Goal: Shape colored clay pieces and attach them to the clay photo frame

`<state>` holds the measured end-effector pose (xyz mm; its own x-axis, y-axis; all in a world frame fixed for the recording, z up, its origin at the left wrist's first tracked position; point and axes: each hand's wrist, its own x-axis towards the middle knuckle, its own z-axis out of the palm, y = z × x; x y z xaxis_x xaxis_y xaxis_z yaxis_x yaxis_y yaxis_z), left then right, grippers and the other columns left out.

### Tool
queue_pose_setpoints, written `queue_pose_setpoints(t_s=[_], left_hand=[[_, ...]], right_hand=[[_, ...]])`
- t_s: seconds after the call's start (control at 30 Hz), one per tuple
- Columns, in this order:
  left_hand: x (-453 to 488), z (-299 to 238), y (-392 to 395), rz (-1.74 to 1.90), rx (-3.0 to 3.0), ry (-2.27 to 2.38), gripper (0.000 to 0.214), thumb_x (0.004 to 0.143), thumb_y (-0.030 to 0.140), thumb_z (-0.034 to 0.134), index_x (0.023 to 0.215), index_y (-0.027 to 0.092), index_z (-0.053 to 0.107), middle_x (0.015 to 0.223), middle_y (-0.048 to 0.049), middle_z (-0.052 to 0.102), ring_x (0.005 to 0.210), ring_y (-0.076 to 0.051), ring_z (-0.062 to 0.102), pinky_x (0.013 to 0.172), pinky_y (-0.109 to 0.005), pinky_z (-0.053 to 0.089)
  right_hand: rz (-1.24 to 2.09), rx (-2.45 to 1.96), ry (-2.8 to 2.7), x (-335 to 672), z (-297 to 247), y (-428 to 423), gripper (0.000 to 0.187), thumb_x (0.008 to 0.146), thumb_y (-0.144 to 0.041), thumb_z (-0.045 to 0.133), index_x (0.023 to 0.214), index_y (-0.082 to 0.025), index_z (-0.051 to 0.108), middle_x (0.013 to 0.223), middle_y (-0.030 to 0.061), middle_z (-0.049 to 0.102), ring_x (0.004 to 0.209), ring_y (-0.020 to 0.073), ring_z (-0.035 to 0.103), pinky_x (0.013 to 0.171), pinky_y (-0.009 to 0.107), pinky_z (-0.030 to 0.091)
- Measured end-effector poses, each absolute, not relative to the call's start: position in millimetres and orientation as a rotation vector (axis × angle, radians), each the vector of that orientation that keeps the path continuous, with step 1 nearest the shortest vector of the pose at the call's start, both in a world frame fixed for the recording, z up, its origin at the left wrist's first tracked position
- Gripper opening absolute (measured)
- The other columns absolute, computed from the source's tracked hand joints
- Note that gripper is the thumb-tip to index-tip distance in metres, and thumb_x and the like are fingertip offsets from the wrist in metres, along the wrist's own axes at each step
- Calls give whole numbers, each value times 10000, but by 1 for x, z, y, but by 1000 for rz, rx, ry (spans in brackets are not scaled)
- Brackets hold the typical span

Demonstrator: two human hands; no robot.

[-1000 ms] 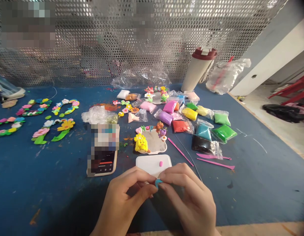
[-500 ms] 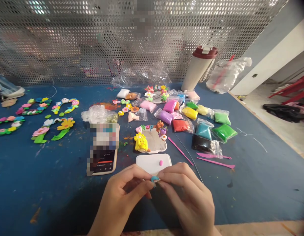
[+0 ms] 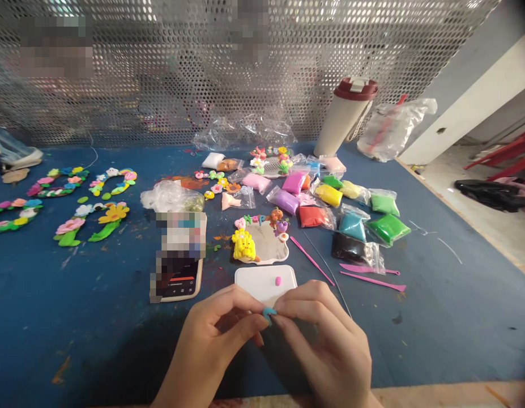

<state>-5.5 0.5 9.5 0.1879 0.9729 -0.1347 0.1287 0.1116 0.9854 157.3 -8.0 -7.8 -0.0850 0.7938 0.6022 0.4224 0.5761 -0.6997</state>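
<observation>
Two bare hands, the left hand (image 3: 211,347) and the right hand (image 3: 325,345), pinched a curved blue clay strip (image 3: 268,314) between their fingertips, just in front of a white rectangular plastic board (image 3: 260,283) carrying one small pink clay bead (image 3: 278,281). A slim pink modelling tool (image 3: 312,260) lay right of the board; a black smartphone (image 3: 177,279) lay left. The strip showed a more open arc than in the preceding view.
</observation>
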Motion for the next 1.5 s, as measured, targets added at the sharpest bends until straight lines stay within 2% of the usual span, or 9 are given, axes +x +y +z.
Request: queue_pose_setpoints(t_s=[1.17,1.37,1.5], left_hand=[[-3,11,2,943,1356,1229,145,803,244,659,667,201,680,601,41,608,531,-100,592,520,-160,462],[-2,10,-1,980,1265,1271,54,782,260,693,826,239,717,588,53,662,521,-99,638,524,-142,494],[-3,9,-2,1011,1308,1272,40,781,229,697,781,252,730,560,61,668,500,-88,633,506,-120,487]], right_hand=[[389,-1027,-1713,157,-7,-5,151,816,-49,620,800,-199,613,694,3,653,628,142,608,575,288,501],[406,-1017,-1736,157,-8,-6,171,818,-28,604,827,-198,624,714,11,666,645,149,610,589,299,491],[398,-1002,-1750,158,-7,-5,167,819,-29,604,842,-191,639,725,15,680,651,148,615,590,300,483]])
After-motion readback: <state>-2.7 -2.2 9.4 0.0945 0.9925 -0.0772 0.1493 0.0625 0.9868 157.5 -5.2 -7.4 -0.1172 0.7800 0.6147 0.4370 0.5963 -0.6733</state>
